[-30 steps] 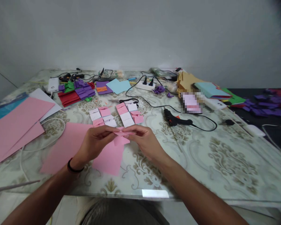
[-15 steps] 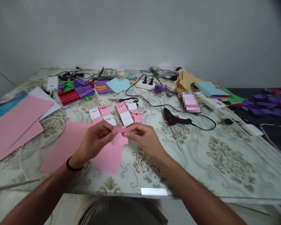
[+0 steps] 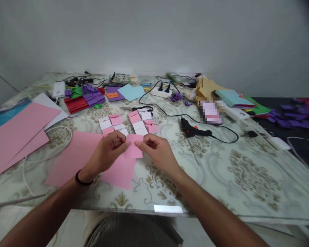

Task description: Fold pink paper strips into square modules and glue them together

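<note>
A small pink paper piece is held up between my two hands. My left hand pinches its left edge between thumb and fingers. On the opposite edge, my right hand is closed the same way, its thumb lying on the paper's face. Under and left of the hands lies a larger pink sheet, with another pink sheet partly beneath the held piece. Just beyond are folded pink and white pieces, arranged in two groups like a checkerboard.
A black glue gun with its cord lies to the right. Scissors rest behind the folded pieces, before a white power strip. Large pink sheets lie at left, near a white cable. Purple folded papers sit farther back.
The pink piece's upper part, folded over half a second ago, now stands opened up as a flatter, taller piece. My hands have stayed at its two sides.
</note>
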Tool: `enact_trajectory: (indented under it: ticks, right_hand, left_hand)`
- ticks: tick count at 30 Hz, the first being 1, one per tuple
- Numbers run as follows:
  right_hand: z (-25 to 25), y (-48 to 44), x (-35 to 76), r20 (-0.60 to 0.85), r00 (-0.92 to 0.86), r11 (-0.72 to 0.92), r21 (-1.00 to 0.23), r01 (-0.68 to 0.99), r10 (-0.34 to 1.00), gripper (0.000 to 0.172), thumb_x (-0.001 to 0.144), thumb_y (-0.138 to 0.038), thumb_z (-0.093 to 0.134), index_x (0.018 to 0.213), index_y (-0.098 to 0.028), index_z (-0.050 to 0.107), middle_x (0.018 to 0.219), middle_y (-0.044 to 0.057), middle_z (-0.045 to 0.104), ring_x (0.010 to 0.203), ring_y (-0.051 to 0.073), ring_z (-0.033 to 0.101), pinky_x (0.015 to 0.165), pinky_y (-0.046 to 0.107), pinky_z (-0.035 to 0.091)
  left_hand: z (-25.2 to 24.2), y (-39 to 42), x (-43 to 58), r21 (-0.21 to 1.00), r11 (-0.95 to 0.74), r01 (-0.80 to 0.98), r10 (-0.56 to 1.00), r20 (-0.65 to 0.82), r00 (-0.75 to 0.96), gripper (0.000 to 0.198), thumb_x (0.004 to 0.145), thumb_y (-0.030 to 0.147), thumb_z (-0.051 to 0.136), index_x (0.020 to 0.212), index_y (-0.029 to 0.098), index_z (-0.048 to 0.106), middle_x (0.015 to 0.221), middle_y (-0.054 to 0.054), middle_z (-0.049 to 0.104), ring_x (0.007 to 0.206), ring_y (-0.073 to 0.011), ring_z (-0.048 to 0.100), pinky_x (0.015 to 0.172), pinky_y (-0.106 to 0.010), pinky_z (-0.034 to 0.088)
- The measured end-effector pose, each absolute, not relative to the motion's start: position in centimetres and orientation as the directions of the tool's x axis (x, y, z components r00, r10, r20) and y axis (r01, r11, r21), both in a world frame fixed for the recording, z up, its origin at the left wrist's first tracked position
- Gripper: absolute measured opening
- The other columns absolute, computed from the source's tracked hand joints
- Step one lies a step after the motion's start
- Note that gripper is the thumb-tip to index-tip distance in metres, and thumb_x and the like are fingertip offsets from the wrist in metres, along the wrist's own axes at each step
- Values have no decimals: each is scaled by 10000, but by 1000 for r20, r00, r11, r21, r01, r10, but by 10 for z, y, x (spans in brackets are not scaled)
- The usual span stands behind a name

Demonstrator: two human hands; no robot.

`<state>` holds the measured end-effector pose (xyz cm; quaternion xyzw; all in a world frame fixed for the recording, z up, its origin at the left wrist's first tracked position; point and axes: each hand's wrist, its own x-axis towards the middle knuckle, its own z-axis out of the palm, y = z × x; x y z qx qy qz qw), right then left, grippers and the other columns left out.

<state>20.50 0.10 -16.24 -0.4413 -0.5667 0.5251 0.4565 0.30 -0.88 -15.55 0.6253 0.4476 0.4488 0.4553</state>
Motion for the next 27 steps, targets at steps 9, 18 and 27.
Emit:
enact_trajectory:
  ticks: [9, 18, 27]
  right_hand:
    - [-168, -1, 203, 44, -211, 55, -997, 48, 976, 362, 792, -489, 836, 705, -184, 661, 682, -15, 614, 666, 140, 510, 647, 279, 398]
    - [-163, 0, 205, 53, -253, 47, -998, -28, 966, 297, 758, -466, 876, 850, -210, 759, 806, 14, 736, 758, 180, 641, 744, 312, 491]
    - [-163, 0, 202, 66, -243, 57, -997, -46, 968, 293, 778, -442, 868, 735, -190, 725, 785, 14, 709, 753, 163, 615, 732, 299, 470]
  left_hand:
    - [-163, -9, 4, 992, -73, 106, 965, 44, 258, 230, 863, 333, 795, 839, 180, 624, 688, 29, 584, 611, -106, 532, 563, -224, 408]
    - [-159, -9, 2, 983, -142, 118, 975, 118, 191, 174, 876, 334, 785, 858, 174, 719, 679, 24, 567, 589, -98, 481, 534, -220, 364]
    - [-164, -12, 6, 972, -140, 189, 985, 117, 129, 152, 867, 301, 770, 840, 167, 704, 685, 15, 565, 610, -106, 475, 553, -232, 353]
